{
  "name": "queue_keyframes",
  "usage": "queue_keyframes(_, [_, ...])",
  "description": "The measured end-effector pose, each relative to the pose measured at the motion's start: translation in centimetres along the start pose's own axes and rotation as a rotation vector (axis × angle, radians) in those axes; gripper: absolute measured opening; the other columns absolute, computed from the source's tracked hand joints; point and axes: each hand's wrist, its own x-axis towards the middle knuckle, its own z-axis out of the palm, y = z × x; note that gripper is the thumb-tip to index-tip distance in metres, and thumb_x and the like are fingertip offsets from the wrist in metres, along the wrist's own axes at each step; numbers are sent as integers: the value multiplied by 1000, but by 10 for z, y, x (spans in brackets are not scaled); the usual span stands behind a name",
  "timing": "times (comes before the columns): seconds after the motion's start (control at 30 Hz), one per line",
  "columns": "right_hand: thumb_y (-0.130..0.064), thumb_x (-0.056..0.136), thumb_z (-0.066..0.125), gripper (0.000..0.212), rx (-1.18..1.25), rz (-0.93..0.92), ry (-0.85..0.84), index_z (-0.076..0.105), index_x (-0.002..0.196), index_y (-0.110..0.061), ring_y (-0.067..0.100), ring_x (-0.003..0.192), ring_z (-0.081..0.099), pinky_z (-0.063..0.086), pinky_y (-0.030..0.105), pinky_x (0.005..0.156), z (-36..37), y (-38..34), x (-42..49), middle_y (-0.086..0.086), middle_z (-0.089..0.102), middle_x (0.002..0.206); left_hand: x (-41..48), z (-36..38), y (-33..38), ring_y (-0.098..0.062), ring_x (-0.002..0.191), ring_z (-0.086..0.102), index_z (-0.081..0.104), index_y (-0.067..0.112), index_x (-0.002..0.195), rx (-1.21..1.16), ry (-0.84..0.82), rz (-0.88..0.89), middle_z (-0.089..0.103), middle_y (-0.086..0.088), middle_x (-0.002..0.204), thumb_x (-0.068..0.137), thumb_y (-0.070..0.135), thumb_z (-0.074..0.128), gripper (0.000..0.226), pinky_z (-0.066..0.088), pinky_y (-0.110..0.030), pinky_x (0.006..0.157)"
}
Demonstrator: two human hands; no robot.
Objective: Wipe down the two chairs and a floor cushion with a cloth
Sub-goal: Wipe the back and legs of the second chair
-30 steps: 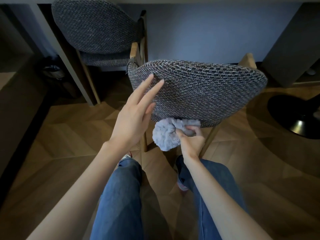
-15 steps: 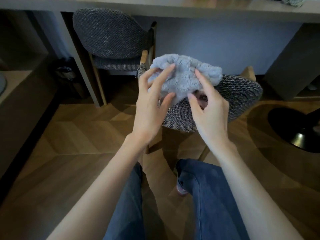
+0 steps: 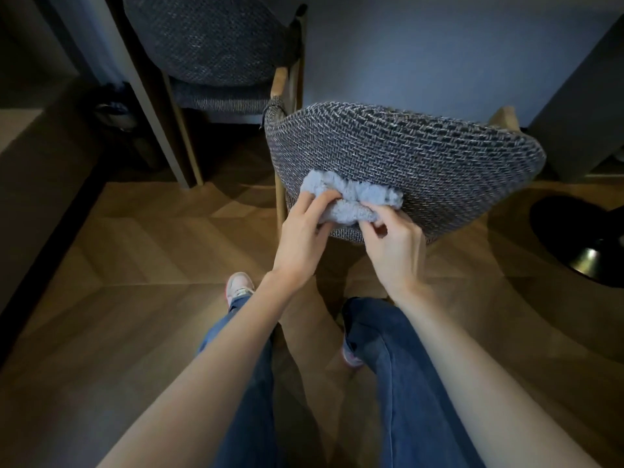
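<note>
Near: our jeans (image 3: 401, 383) and a pale sneaker (image 3: 238, 287) on the wood floor (image 3: 135, 251). L hand (image 3: 300, 238) and R hand (image 3: 393, 251) both pinch the bunched blue-grey cloth (image 3: 351, 201), fingers curled into it. Cloth is pressed on the lower left of the near chair (image 3: 422, 157), on its woven back. Step, we judge: regathering cloth mid-wipe of this backrest. Next move needs a flatter wad, then strokes rightward across the weave. Far left: 2nd chair (image 3: 209, 42) beside desk leg (image 3: 148, 96), prob. not yet wiped. Floor cushion not in view.
</note>
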Motion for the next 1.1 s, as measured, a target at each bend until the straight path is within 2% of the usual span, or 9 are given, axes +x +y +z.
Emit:
queue_keyframes(0.07, [-11, 77, 75, 25, 24, 107, -20, 74, 102, -15, 26, 73, 68, 52, 32, 60, 11, 8, -7, 6, 72, 76, -2, 9, -10, -19, 105, 50, 53, 18, 116, 5, -20, -26, 52, -5, 113, 79, -1, 61, 43, 46, -32, 80])
queue_keyframes(0.17, [-20, 81, 73, 21, -6, 278, -204, 75, 102, -22, 24, 77, 69, 50, 33, 64, 26, 24, -25, 3, 74, 80, -15, 20, -28, -27, 102, 54, 58, 12, 114, 31, -151, -65, 54, -8, 110, 79, -5, 60, 39, 48, -42, 78])
queue_keyframes(0.3, [-16, 80, 75, 23, 34, 408, -359, 75, 104, -16, 22, 88, 71, 55, 38, 76, 36, 28, -29, 6, 75, 96, -23, 28, -36, -28, 109, 55, 63, 11, 113, -19, -283, -271, 56, -8, 114, 75, -7, 65, 42, 43, -29, 82])
queue_keyframes(0.4, [-14, 80, 74, 24, 61, 312, -327, 75, 104, -13, 22, 88, 71, 55, 41, 76, 29, 12, -29, 9, 75, 94, -24, 16, -28, -23, 102, 57, 66, 12, 108, -43, -187, -307, 59, -4, 108, 69, -10, 62, 45, 36, -17, 75])
queue_keyframes(0.5, [-13, 76, 78, 29, 125, 161, -166, 75, 104, -15, 27, 85, 69, 55, 40, 73, 8, -17, -19, 12, 74, 95, -32, -17, -13, -7, 96, 53, 65, 12, 108, -47, 75, -153, 56, 3, 102, 68, -9, 65, 45, 39, -12, 77])
queue_keyframes(0.63, [-20, 77, 74, 24, 29, -140, 82, 76, 101, -19, 20, 69, 52, 40, 27, 63, -9, -63, 21, 1, 67, 75, -13, -59, 13, 2, 99, 48, 62, 8, 115, -103, 317, -33, 51, 0, 108, 77, -2, 62, 39, 44, -15, 81])
queue_keyframes(0.73, [-24, 79, 74, 16, -87, -204, 256, 77, 94, -20, 23, 80, 41, 39, 31, 66, -15, -74, 55, 9, 56, 82, 23, -72, 23, -3, 107, 46, 58, 12, 124, -113, 289, -9, 49, -5, 116, 80, -5, 62, 47, 44, -16, 89])
queue_keyframes(0.87, [-22, 83, 71, 16, -192, -272, 236, 75, 95, -12, 24, 98, 41, 45, 35, 77, -8, -58, 63, 16, 62, 107, 44, -64, 19, -11, 117, 46, 55, 10, 128, -99, 216, -13, 51, -10, 126, 81, -6, 61, 50, 41, -17, 99])
queue_keyframes(1.1, [-15, 87, 66, 12, -190, -175, 82, 74, 87, -7, 27, 79, 60, 47, 31, 59, 28, -27, 24, 9, 64, 90, 21, -24, -19, -10, 104, 49, 57, 8, 120, -90, 177, -113, 52, -3, 114, 72, -11, 55, 51, 43, -18, 82])
